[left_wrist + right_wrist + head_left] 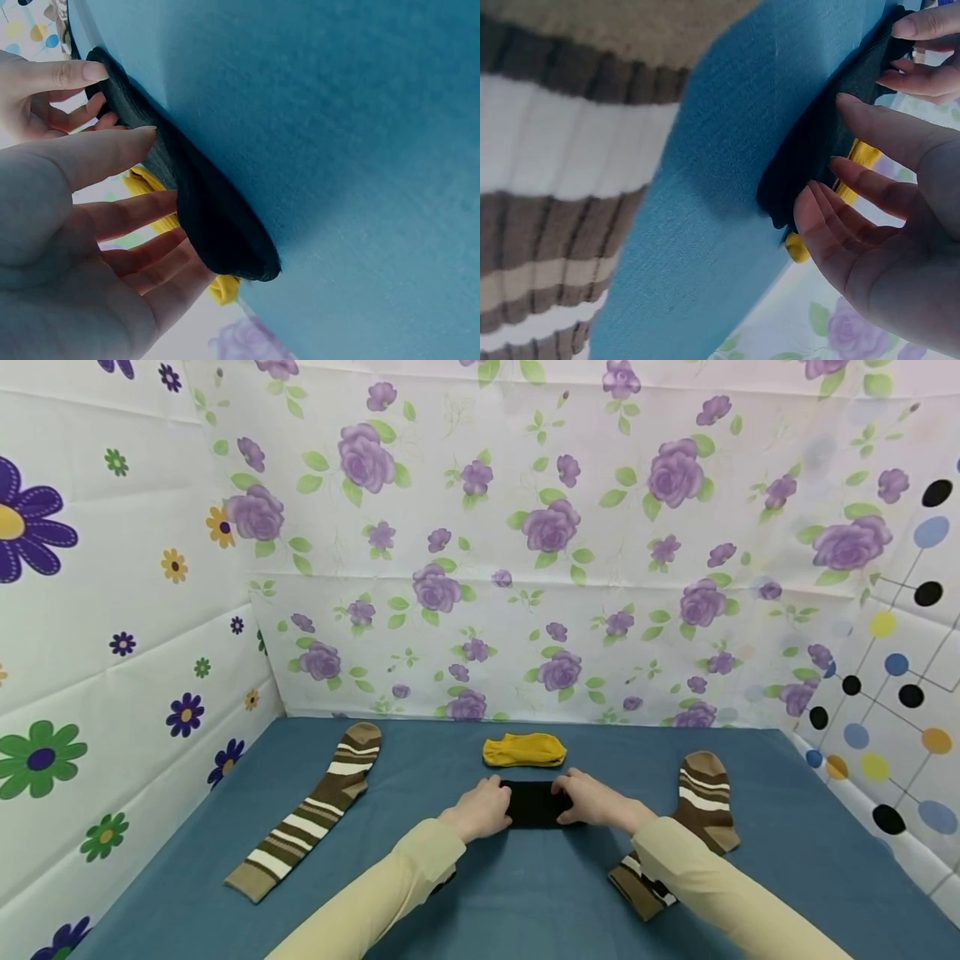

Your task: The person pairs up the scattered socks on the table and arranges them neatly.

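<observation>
A folded black sock (534,804) lies flat on the blue cloth in the middle of the head view, its shape close to a rectangle. At its left end my left hand (483,808) grips it, thumb on the near side and fingers at the far edge. My right hand (592,799) holds the other end the same way. In the left wrist view the near end of the black sock (217,225) droops loosely past the fingers. Just behind it rests a folded yellow sock (525,750).
A long brown and white striped sock (315,810) stretches diagonally on the left. Another striped sock (705,793) lies on the right, partly covered by my right sleeve (712,877). Flowered sheeting (480,527) stands behind the blue cloth (420,752), with patterned sheets on both sides.
</observation>
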Demonstrator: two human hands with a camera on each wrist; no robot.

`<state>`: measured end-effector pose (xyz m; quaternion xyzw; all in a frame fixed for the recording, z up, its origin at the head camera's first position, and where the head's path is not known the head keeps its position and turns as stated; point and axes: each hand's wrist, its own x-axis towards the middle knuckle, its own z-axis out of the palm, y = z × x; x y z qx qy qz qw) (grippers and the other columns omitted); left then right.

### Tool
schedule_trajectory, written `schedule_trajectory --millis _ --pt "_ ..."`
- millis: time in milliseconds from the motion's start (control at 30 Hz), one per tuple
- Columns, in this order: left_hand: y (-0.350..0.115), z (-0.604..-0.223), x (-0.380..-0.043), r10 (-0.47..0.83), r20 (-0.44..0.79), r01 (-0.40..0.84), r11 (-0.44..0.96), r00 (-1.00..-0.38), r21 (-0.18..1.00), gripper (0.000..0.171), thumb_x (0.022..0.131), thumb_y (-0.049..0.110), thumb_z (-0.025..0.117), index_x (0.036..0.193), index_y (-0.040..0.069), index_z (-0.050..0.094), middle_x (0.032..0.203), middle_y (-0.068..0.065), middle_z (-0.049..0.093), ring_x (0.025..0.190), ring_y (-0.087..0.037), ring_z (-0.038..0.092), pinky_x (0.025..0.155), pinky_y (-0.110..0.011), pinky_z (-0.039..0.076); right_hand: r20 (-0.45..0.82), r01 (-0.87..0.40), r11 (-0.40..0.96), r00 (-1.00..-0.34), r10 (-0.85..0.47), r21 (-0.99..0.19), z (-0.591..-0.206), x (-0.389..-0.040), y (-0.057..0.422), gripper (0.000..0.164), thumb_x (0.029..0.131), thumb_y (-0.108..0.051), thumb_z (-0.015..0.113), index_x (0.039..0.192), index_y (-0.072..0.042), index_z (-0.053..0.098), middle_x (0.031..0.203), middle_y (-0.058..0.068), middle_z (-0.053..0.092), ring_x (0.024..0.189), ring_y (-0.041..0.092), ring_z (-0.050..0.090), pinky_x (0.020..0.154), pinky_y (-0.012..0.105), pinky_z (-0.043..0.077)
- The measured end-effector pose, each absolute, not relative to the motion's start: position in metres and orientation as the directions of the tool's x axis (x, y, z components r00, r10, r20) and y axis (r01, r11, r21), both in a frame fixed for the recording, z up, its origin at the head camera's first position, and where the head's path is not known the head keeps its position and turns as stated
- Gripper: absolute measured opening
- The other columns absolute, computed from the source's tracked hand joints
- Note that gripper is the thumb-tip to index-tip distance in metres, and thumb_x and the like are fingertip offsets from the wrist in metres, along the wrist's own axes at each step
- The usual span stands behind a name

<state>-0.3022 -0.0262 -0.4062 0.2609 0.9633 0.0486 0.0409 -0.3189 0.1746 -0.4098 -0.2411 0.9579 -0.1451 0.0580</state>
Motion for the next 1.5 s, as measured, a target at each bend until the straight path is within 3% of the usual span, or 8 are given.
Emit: schedule_trajectory --millis 433,1267,1500 --pt "-0.024 -0.407 -0.319 0.476 -0.07 0.466 0.877 -0.877 0.121 0.028 0.088 0.02 0.062 0.111 0.004 0.06 0.107 -0.012 0.048 0.093 -0.025 0.049 0.069 -0.033 0.045 -0.034 -0.42 0.84 -0.888 -0.458 -0.342 -0.408 -0.331 0.173 0.036 0.079 -0.011 0.072 0.11 -0.001 0.057 0.104 0.013 0.049 0.092 0.025 0.05 0.076 0.037 0.042" --pt "-0.026 -0.411 -0.322 0.486 -0.031 0.484 0.873 -0.874 0.057 0.027 0.088 0.021 0.062 0.109 0.005 0.06 0.106 -0.011 0.048 0.095 -0.025 0.049 0.071 -0.033 0.046 -0.021 -0.424 0.835 -0.888 -0.46 -0.35 -0.412 -0.337 0.173 0.035 0.08 -0.012 0.07 0.111 0.0 0.057 0.105 0.014 0.048 0.093 0.026 0.05 0.076 0.038 0.042" --pt "-0.026 -0.408 -0.32 0.5 0.025 0.499 0.856 -0.865 0.132 0.025 0.088 0.019 0.061 0.109 0.004 0.059 0.104 -0.013 0.048 0.094 -0.026 0.049 0.065 -0.033 0.046 0.079 -0.485 0.778 -0.864 -0.497 -0.399 -0.407 -0.339 0.186 0.03 0.082 -0.008 0.067 0.108 0.003 0.058 0.091 0.01 0.05 0.08 0.022 0.05 0.069 0.036 0.043"
